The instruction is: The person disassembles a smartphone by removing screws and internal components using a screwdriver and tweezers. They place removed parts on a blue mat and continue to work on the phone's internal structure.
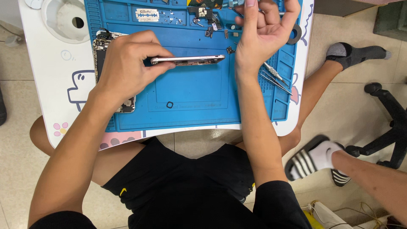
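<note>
Across the person's lap sits a white table (pixel 46 85) carrying a blue work mat (pixel 190 106), with the seated person's legs and another person's sandalled foot (pixel 316 159) beyond its right edge. On the mat's left lies an opened phone body (pixel 99 51), mostly covered by the left hand (pixel 127 68). That hand pinches a phone frame (pixel 188 60) by its left end, holding it on edge over the middle of the mat. The right hand (pixel 265 29) hovers near the frame's other end, fingers loosely curled around a slim tool whose tip I cannot make out. Tweezers (pixel 275 78) lie beside the right wrist, a small black ring (pixel 169 104) lies lower on the mat, and tiny screws and brackets (pixel 207 25) are scattered along the top. With only one end gripped, the frame could twist or slip, and a careless wrist could sweep those loose parts off the mat.
</note>
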